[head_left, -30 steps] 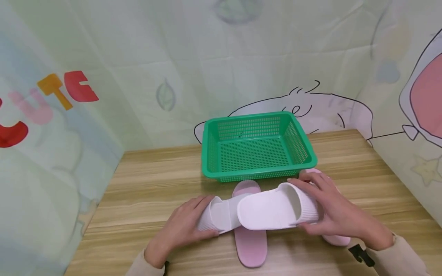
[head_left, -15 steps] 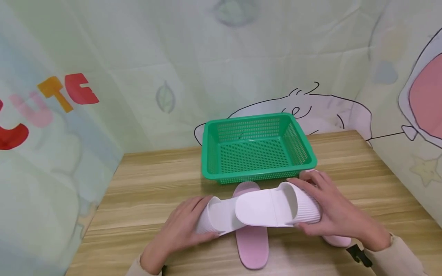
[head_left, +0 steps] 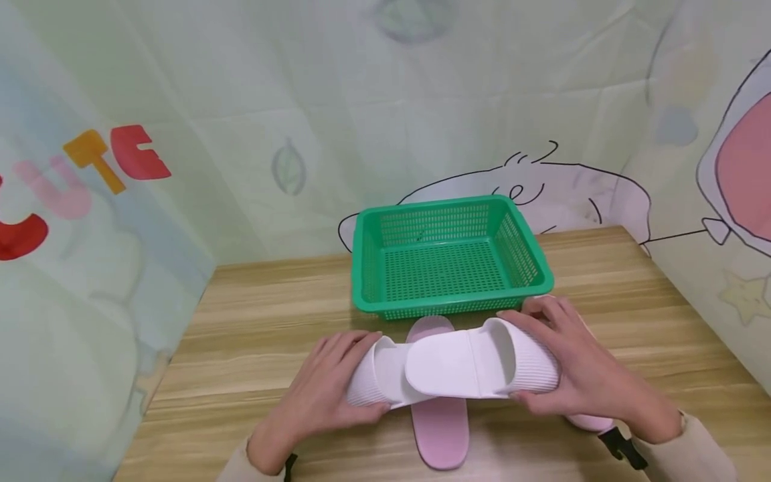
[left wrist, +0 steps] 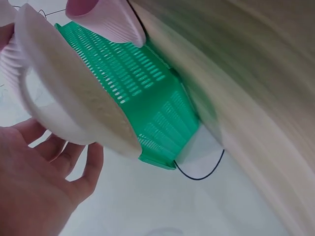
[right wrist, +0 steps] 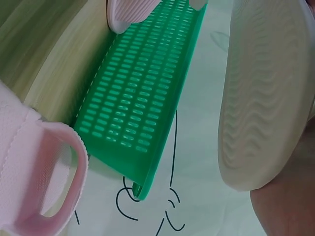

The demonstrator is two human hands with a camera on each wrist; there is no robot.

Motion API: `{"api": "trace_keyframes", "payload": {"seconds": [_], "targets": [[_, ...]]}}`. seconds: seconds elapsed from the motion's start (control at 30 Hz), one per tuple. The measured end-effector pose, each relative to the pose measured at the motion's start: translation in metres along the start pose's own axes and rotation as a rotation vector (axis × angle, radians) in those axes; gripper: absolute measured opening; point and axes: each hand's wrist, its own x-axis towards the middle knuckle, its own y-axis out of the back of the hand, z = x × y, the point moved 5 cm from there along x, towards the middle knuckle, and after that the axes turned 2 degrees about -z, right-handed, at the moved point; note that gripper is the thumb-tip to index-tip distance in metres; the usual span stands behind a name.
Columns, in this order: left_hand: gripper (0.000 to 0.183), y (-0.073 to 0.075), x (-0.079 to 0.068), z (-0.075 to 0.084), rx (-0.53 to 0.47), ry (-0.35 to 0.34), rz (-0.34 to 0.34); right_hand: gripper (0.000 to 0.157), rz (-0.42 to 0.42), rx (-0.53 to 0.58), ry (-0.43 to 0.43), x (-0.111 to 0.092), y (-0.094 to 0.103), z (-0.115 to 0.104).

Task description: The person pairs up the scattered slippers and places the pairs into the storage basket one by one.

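My left hand point(head_left: 328, 385) grips a white slide slipper point(head_left: 388, 371) by its ribbed strap, thumb along the near side and fingers over the far side. With my right hand point(head_left: 581, 371) I hold the matching white slipper point(head_left: 442, 365) by its strap. Their heel ends point toward each other, and the right slipper's heel overlaps the left one's, hiding it in the head view. Both are raised above the wooden table; the wavy sole of the right-hand slipper point(right wrist: 268, 98) shows in the right wrist view.
Beneath the white pair lies a pink slipper point(head_left: 442, 435), its middle hidden. Another pink slipper point(head_left: 589, 423) lies mostly behind my right hand. A green mesh basket point(head_left: 452, 304) stands at the back of the table point(head_left: 271, 301), close to the printed cloth wall point(head_left: 253, 134).
My left hand has moved slightly right with its slipper. The right-hand slipper has shifted a little left, so the two heels overlap more. The basket and pink slippers stay put.
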Motion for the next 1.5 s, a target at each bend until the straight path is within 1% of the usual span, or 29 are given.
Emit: {"api": "trace_keyframes", "payload": {"seconds": [0.23,0.4,0.5,0.7,0.93,1.1,1.27,1.5], "targets": [[0.095,0.006,0.008,0.011,-0.001,-0.038,0.045,0.100,0.018,-0.015,0.030,0.002,0.000,-0.006],[0.096,0.011,0.012,0.018,-0.005,-0.053,0.082,0.099,0.004,-0.012,0.018,0.005,0.001,-0.007],[0.096,0.012,0.016,0.022,-0.009,-0.061,0.092,0.099,0.001,-0.019,0.006,0.005,0.002,-0.007],[0.100,0.015,0.020,0.031,-0.002,-0.090,0.100,0.098,0.003,-0.031,0.015,0.004,0.004,-0.012],[0.103,0.018,0.020,0.039,0.003,-0.101,0.113,0.096,0.004,-0.011,0.064,0.009,0.004,-0.020],[0.106,0.020,0.023,0.044,-0.018,-0.120,0.126,0.096,0.008,-0.010,0.062,0.010,0.004,-0.023],[0.100,0.022,0.025,0.047,-0.047,-0.140,0.155,0.096,0.013,-0.030,0.060,0.011,0.004,-0.025],[0.099,0.023,0.023,0.051,-0.040,-0.145,0.198,0.096,0.010,-0.009,0.076,0.012,0.003,-0.028]]}}
